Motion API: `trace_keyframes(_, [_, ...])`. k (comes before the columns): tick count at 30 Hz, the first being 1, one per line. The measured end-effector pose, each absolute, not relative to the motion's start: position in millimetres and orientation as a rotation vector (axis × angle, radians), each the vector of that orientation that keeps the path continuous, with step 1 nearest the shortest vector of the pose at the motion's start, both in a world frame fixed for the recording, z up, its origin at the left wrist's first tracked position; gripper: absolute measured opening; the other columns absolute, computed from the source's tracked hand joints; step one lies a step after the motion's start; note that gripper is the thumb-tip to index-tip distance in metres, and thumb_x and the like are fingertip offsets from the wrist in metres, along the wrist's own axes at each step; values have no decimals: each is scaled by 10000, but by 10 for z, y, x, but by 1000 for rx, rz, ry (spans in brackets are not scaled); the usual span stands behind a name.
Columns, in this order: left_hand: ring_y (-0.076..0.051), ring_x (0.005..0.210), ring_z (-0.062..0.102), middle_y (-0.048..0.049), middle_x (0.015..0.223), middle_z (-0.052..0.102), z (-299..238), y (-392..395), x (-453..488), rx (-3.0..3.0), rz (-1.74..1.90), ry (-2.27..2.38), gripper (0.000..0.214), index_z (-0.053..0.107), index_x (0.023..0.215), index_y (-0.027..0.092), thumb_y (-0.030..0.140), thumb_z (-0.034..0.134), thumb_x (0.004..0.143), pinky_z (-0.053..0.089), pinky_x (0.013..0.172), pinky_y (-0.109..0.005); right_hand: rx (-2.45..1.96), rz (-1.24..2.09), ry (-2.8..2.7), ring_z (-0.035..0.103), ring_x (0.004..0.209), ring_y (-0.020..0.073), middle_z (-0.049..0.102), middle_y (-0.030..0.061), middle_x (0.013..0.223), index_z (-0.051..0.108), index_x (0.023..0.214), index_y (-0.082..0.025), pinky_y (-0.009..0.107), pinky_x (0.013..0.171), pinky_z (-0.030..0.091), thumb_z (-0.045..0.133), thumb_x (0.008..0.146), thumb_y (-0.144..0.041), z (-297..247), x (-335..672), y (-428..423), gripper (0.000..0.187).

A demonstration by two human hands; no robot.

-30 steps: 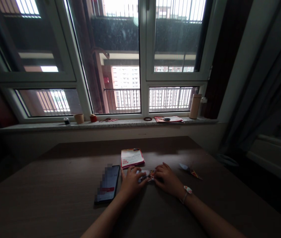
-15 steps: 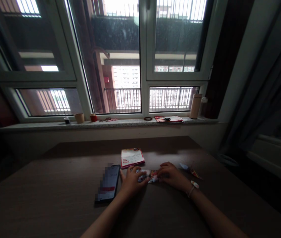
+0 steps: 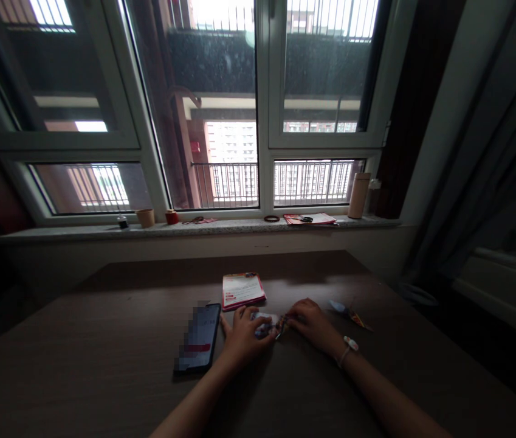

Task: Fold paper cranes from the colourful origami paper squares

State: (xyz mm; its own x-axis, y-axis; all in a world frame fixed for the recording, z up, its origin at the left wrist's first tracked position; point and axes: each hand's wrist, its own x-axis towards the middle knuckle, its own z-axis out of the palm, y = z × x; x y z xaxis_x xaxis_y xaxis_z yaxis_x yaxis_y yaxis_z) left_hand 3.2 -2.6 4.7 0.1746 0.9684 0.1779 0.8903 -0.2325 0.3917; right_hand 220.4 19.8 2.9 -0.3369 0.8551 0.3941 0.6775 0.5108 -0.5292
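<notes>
A small, colourful printed piece of paper lies on the brown table between my two hands. My left hand rests over its left part, fingers bent and spaced, with the index finger and thumb gripping it. At its right end, the closed fingertips of my right hand pinch the paper, which looks folded or crumpled there. These fingertips partly hide its edge. A phone lies just left of my left hand, and a stack of printed cards sits beyond it.
Right of my right hand lie a pale scrap and a pointed, colourful piece. On the windowsill stand a paper cup, a red spool and a pink bottle. Scissors rest on papers there.
My right hand has moved slightly left, closer to my left hand. The paper's right end now looks more bunched up under its fingertips. My left hand has barely shifted.
</notes>
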Motion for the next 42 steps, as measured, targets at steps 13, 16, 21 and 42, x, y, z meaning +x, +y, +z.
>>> trace_keyframes(13, [-364, 1336, 320, -30, 1342, 542, 71, -3, 44, 2231, 538, 1799, 314, 701, 1058, 427, 525, 608, 775, -45, 1037, -756, -1379, 199, -2121, 579, 973, 206, 682, 35, 992, 612, 1041, -242, 377, 960, 323, 515, 902, -244, -17, 1988, 169, 170])
trace_keyframes(16, [-369, 1344, 316, -18, 1342, 544, 65, 23, 42, 2209, 542, 1813, 296, 707, 1044, 431, 528, 577, 797, -42, 1037, -760, -1378, 168, -2168, 568, 994, 208, 676, 31, 1010, 617, 1000, -243, 379, 948, 313, 498, 913, -237, -17, 1979, 165, 148])
trace_keyframes(21, [-373, 1347, 304, -37, 1356, 537, 65, 42, 50, 2190, 540, 1804, 326, 709, 1045, 422, 572, 603, 775, -42, 1029, -764, -1421, 129, -2190, 565, 1007, 206, 664, 31, 1010, 625, 979, -244, 381, 953, 304, 503, 918, -259, -28, 1973, 165, 137])
trace_keyframes(42, [-342, 1285, 354, -57, 1317, 542, 61, 4, 81, 2252, 555, 1817, 323, 703, 1035, 367, 543, 611, 780, 24, 1045, -741, -1393, 173, -2187, 558, 989, 200, 619, 32, 997, 714, 1009, -294, 414, 995, 302, 611, 846, -416, -14, 2054, 87, 229])
